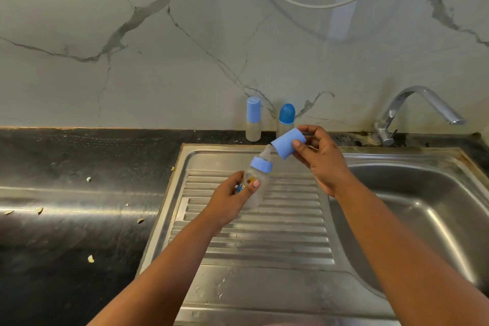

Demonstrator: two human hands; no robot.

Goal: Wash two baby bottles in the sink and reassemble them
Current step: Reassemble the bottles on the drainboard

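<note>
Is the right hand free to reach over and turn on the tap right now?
Probably not yet. The right hand is gripping the light blue cap, just off the bottle in the left hand. The path to the tap looks open, but the cap would need putting down first.

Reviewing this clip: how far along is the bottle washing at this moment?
Done: hard to say; two capped bottles stand at the wall. In hand: the left hand holds a bottle with collar and teat on; the right hand holds its blue cap just off the teat. Left: unclear whether the cap is coming off or going on; the tap is dry.
</note>
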